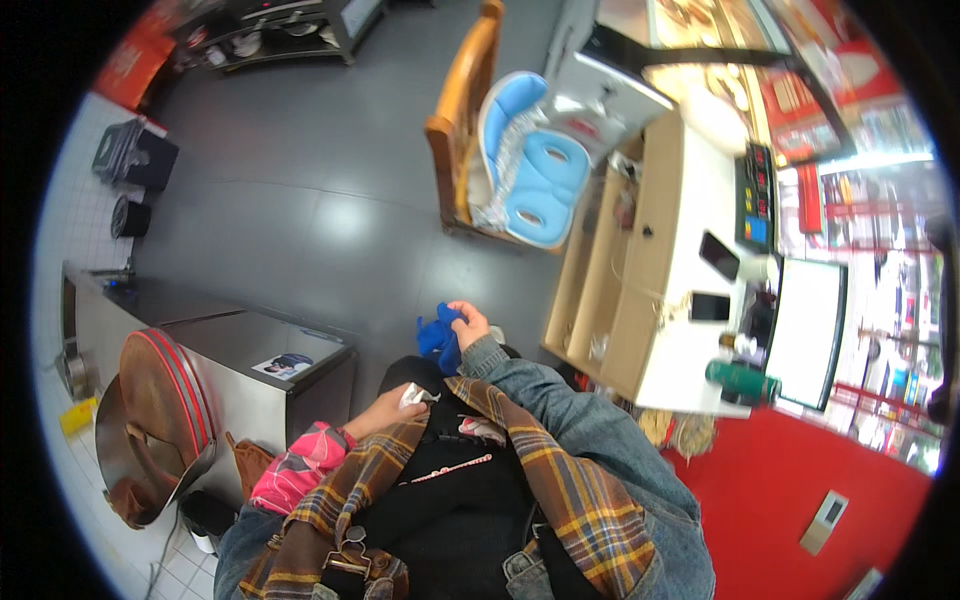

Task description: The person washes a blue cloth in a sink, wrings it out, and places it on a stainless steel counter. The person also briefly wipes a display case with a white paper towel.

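In the head view my right hand (469,325) pinches a bright blue cloth or glove-like item (439,339) that hangs crumpled from the fingers, in front of my body. Exactly what the blue item is cannot be made out. My left hand (388,410) is closed on a crumpled white tissue or paper (415,396), close to the edge of my brown plaid garment. A pink patterned sleeve cover (304,465) is on my left forearm. The two hands are apart, the right one farther forward.
To the right stands a white-topped counter (686,247) with two phones, a green bottle (742,381) and a monitor (806,330). Ahead is a wooden chair (457,112) with a blue cushion (546,187). At left are a steel cabinet (247,397) and a large round pan or lid (157,394).
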### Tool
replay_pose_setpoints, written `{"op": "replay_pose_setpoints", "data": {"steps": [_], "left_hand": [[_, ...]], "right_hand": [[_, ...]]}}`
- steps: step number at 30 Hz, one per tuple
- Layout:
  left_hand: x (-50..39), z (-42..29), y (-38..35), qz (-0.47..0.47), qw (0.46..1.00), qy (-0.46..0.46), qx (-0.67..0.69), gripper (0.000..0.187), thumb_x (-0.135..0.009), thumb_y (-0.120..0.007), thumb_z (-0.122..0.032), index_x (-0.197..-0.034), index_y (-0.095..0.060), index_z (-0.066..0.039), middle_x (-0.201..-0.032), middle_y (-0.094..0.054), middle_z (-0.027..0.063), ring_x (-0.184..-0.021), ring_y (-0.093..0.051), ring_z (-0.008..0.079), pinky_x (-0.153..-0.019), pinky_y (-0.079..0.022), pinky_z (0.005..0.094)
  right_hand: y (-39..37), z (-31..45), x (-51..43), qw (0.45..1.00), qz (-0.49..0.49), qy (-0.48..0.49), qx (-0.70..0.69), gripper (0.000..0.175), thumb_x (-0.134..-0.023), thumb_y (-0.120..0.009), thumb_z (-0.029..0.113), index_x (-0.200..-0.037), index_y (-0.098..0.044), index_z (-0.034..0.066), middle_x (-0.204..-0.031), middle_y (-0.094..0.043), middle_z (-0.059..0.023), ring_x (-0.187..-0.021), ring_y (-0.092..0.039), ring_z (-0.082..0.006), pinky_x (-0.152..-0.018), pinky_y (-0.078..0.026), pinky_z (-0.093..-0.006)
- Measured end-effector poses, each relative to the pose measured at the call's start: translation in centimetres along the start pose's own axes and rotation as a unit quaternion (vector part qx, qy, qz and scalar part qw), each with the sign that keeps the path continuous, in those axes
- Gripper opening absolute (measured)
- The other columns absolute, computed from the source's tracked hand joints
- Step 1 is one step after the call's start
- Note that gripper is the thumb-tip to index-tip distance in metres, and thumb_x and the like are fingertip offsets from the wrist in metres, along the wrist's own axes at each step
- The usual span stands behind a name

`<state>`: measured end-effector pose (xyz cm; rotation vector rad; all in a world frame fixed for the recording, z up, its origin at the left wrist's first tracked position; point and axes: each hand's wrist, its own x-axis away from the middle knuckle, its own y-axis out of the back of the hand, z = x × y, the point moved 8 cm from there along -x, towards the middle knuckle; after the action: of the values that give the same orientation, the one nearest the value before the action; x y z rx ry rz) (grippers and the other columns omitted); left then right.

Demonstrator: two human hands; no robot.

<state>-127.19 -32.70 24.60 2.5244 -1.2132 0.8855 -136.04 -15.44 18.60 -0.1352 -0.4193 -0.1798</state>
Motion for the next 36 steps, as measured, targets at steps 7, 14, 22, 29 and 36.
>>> {"op": "replay_pose_setpoints", "data": {"steps": [7,14,22,29,36], "left_hand": [[2.3,2.2,9.4,-0.233,0.972,-0.012,-0.018,0.023,-0.077,-0.057,-0.014,-0.098,-0.052,-0.005,-0.082,-0.059,0.0135,-0.076,-0.059,0.0222,-0.068,-0.045,0.0324],[5.4,-3.4,26.1,-0.428,0.903,-0.033,0.001,0.022,-0.078,-0.053,-0.009,-0.099,-0.055,-0.007,-0.082,-0.060,0.0095,-0.075,-0.058,0.0192,-0.069,-0.045,0.0295],[5.9,-14.3,38.6,-0.319,0.918,-0.118,0.204,0.024,-0.084,-0.050,-0.003,-0.109,-0.051,-0.005,-0.100,-0.057,0.0015,-0.090,-0.053,0.0091,-0.079,-0.043,0.0240],[3.6,-18.3,45.9,-0.199,0.969,-0.139,0.038,0.024,-0.078,-0.055,-0.004,-0.101,-0.055,-0.005,-0.092,-0.058,0.0081,-0.084,-0.056,0.0160,-0.075,-0.044,0.0279],[10.8,-12.2,62.3,-0.201,0.977,-0.039,-0.057,0.022,-0.078,-0.052,-0.011,-0.098,-0.053,-0.003,-0.085,-0.059,0.0133,-0.078,-0.058,0.0237,-0.071,-0.045,0.0331]], "right_hand": [[-11.4,5.2,-6.4,0.990,0.106,-0.081,-0.035,0.025,-0.075,-0.044,-0.003,-0.099,-0.052,0.0023,-0.086,-0.059,-0.0097,-0.077,-0.059,-0.0181,-0.070,-0.049,-0.0299],[-22.5,9.9,-16.9,0.978,0.187,-0.051,-0.080,0.031,-0.070,-0.043,-0.007,-0.098,-0.053,0.0023,-0.087,-0.058,-0.0062,-0.078,-0.055,-0.0158,-0.071,-0.047,-0.0280],[-34.4,16.9,-27.6,0.967,0.232,-0.099,-0.026,0.031,-0.070,-0.043,-0.007,-0.099,-0.053,0.0023,-0.086,-0.057,-0.0063,-0.077,-0.056,-0.0164,-0.069,-0.048,-0.0280],[-44.4,17.4,-34.1,0.962,0.257,-0.081,0.052,0.031,-0.071,-0.042,-0.005,-0.099,-0.053,0.0022,-0.085,-0.057,-0.0056,-0.075,-0.054,-0.0152,-0.069,-0.046,-0.0271],[-56.9,17.5,-41.5,0.955,0.274,-0.035,0.105,0.032,-0.071,-0.047,-0.002,-0.102,-0.056,0.0032,-0.087,-0.059,-0.0052,-0.078,-0.054,-0.0155,-0.071,-0.046,-0.0287]]}}
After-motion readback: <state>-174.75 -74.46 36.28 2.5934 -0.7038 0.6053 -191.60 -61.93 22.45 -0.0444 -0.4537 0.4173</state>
